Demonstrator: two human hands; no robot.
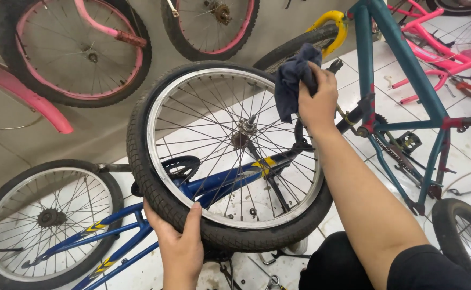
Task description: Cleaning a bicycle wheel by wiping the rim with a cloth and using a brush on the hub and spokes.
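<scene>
The rag (pixel 294 80) hides some rim (perhaps tyre too).

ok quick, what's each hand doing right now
Left hand: closed on the tyre of the loose wheel, thumb over the tread.
Right hand: closed on a dark blue rag at the wheel's rim.

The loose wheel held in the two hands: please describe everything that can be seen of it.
The loose wheel has a black knobby tyre, a shiny metal rim, thin crossing spokes and a hub with a projecting axle. It is held up, tilted toward the camera, above a blue bicycle frame. The left hand grips its lower edge; the right hand presses a dark blue cloth on its upper right rim.
</scene>
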